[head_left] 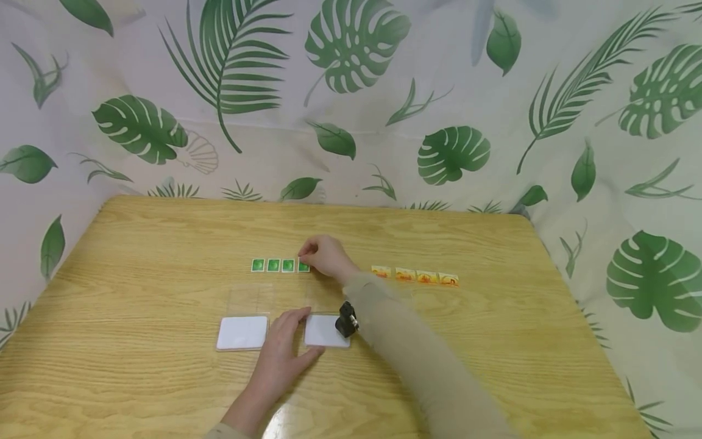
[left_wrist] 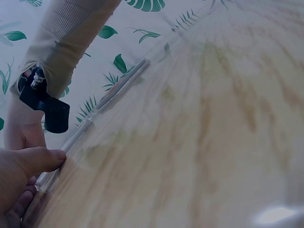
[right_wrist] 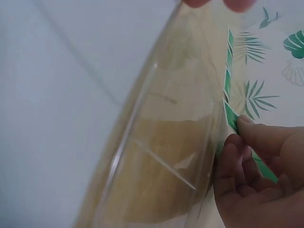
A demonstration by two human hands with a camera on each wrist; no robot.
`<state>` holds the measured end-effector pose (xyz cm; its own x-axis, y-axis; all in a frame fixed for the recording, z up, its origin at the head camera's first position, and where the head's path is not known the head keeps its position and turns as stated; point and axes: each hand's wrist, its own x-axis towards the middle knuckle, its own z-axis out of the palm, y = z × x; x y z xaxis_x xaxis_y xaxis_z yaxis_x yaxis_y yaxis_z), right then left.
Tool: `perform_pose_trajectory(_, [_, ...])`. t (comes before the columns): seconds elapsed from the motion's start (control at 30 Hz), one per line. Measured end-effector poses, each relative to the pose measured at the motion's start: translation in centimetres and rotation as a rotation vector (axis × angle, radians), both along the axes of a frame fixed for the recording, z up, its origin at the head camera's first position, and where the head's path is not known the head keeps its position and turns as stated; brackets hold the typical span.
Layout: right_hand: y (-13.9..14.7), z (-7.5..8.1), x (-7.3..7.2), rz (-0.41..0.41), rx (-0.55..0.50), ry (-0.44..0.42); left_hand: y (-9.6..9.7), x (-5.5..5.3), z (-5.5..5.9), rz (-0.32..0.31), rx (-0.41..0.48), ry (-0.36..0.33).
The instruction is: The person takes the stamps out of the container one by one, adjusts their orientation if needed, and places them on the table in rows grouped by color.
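My right hand (head_left: 331, 257) pinches a small green square card (right_wrist: 231, 117) between thumb and fingertips, at the right end of a row of green cards (head_left: 273, 265) on the table. Below it, my left hand (head_left: 282, 347) holds the left end of a clear plastic case (head_left: 327, 331) with a white surface inside, thumb on the near edge and index finger on the far one. In the left wrist view, the left thumb (left_wrist: 50, 159) lies on the clear edge. A second case (head_left: 243, 333), white inside, lies to the left of that hand.
A row of yellow-orange cards (head_left: 415, 275) lies right of my right forearm. Faint clear lids (head_left: 249, 299) extend behind the cases. A wrist camera (head_left: 347, 319) on the right arm overlaps the right-hand case. The wooden table (head_left: 137, 292) meets a leaf-patterned cloth (head_left: 373, 146) at the back.
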<state>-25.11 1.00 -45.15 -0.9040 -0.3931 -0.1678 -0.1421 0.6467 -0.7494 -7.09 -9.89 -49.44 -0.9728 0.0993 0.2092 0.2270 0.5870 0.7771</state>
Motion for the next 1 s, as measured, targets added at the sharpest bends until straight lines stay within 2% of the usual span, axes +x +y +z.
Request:
perform_pose_trajectory(0.2, [-0.7, -0.1, 0.1, 0.015, 0.089, 0.077, 0.0, 0.0, 0.0, -0.004, 0.0, -0.004])
perform_pose_trajectory(0.53, [-1.2, -0.2, 0.3, 0.016, 0.185, 0.139, 0.0, -0.1, 0.0, -0.004, -0.003, -0.007])
perform_pose_trajectory(1.0, [-0.8, -0.1, 0.2, -0.012, 0.125, 0.111, -0.1, 0.0, 0.1, -0.005, 0.001, -0.024])
